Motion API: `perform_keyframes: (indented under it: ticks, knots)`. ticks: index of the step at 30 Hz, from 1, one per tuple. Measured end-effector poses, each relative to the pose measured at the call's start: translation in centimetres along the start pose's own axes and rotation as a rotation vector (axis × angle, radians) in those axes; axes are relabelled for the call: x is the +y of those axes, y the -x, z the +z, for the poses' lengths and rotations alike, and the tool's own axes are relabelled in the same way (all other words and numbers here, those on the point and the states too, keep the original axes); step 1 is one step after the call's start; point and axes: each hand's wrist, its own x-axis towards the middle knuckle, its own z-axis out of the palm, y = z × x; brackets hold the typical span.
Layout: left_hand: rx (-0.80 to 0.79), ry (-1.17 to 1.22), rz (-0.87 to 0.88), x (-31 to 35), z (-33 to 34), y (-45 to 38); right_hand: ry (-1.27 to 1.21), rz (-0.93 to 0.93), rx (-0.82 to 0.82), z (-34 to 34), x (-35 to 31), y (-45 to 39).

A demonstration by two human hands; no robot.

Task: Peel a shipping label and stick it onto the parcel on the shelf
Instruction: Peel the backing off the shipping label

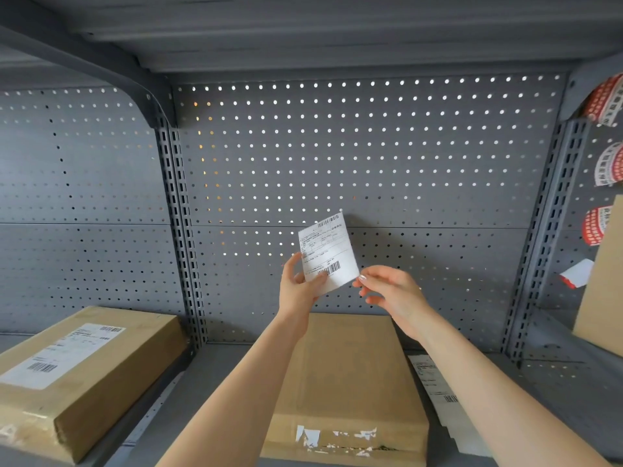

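Head view: left hand (298, 291) pinches label (328, 252) above parcel (350, 375)

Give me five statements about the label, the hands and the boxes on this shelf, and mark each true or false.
1. The left hand holds the shipping label upright. True.
2. The right hand has a full grip on the label. False: only its fingertips are at the label's lower right corner.
3. The middle parcel already carries a full label. False: only torn white remnants show on its near side.
4. The box on the left has a label on top. True.
5. The label is pressed onto the parcel. False: it is held above it.
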Motion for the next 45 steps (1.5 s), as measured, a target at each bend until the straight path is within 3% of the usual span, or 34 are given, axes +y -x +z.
perform_keyframes:
  ticks: [4, 7, 13, 21, 26, 32, 37, 45]
  knots:
    - [0.076, -0.315, 0.048, -0.1, 0.4, 0.2, 0.074, -0.025, -0.003, 0.3, 0.0, 0.0]
    - [0.044, -0.450, 0.108, -0.2, 0.4, 0.3, 0.155, -0.034, 0.005, 0.8, 0.1, -0.2]
    - [-0.058, -0.321, 0.037, 0.4, 0.7, 1.2, 0.223, -0.033, 0.019, 2.1, 0.2, -0.5]
    - [-0.048, -0.321, -0.008, 0.5, 0.1, 1.0, 0.244, -0.028, 0.011, 3.1, 0.4, -0.5]
    - [-0.053, -0.244, -0.017, 0.5, 0.0, 1.2, 0.208, -0.021, 0.038, 3.0, 0.5, -0.2]
    - [0.012, -0.115, -0.026, -0.1, -0.5, 1.2, 0.063, 0.050, 0.187, 2.6, 0.7, 0.1]
    - [-0.006, -0.122, -0.005, -0.6, -0.2, 1.7, 0.021, 0.124, 0.116, 3.0, 1.2, -0.1]
    - [-0.030, -0.115, 0.022, -0.5, -0.3, 1.7, 0.200, 0.044, 0.167, 3.3, 1.6, -0.1]
